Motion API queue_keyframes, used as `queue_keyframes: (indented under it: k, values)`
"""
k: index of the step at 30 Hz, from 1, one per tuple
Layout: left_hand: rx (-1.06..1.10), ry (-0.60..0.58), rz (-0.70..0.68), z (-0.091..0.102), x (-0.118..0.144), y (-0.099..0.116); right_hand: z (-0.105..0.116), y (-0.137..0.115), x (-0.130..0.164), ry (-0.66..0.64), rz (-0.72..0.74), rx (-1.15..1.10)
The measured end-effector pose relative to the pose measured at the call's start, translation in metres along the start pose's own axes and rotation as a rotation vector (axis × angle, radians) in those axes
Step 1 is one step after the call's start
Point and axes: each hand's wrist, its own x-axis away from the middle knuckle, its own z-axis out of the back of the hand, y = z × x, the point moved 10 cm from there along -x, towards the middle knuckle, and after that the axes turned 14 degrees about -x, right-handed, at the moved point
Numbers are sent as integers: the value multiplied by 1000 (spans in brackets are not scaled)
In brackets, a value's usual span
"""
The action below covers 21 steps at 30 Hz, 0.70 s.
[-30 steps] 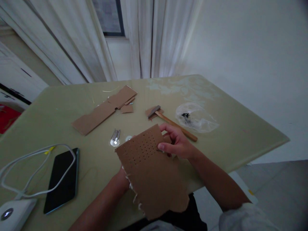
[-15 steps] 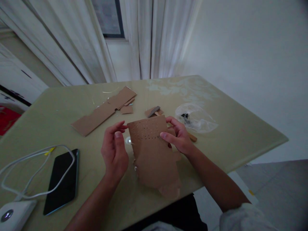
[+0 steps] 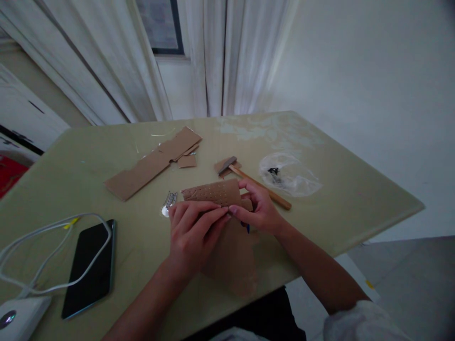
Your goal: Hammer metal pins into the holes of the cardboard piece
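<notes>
A piece of brown cardboard (image 3: pixel 213 192) with rows of small punched holes is held low over the near part of the table, its far end bent. My left hand (image 3: pixel 195 232) lies across its middle, fingertips pressing on it near the holes. At the right edge my right hand (image 3: pixel 259 208) grips the cardboard, thumb on the near face and fingers behind. Both hands' fingertips almost meet. Just left of the cardboard are several nails (image 3: pixel 171 199) beside a small shiny round thing. Something blue shows under my right hand, too hidden to name.
A hammer (image 3: pixel 259 182) lies behind my right hand, its head on a cardboard scrap. Further right is a clear plastic bag (image 3: pixel 291 175) with dark small items. Cardboard strips (image 3: pixel 152 166) lie at the back left. A phone (image 3: pixel 90 265) and white cable (image 3: pixel 53 227) are on the left.
My left hand has moved right onto the cardboard. The cardboard's far end has bent and come lower, uncovering the nails and the hammer handle.
</notes>
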Motion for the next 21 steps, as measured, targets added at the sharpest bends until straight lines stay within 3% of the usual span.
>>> queue_keyframes:
  k: [7, 14, 17, 19, 21]
  values:
    - [51, 12, -40, 2, -1, 4, -5, -3, 1, -4, -6, 30]
    - [318, 84, 5, 18, -6, -1, 5, 2, 0, 43, -23, 36]
    - [261, 97, 150, 20, -7, -31, 15, 1, -1, 113, -25, -9]
    - [110, 107, 364, 21, -5, -71, 23, -4, -2, 187, -4, -46]
    - [42, -35, 563, 9, -1, -114, 30, -8, -2, 256, 12, -99]
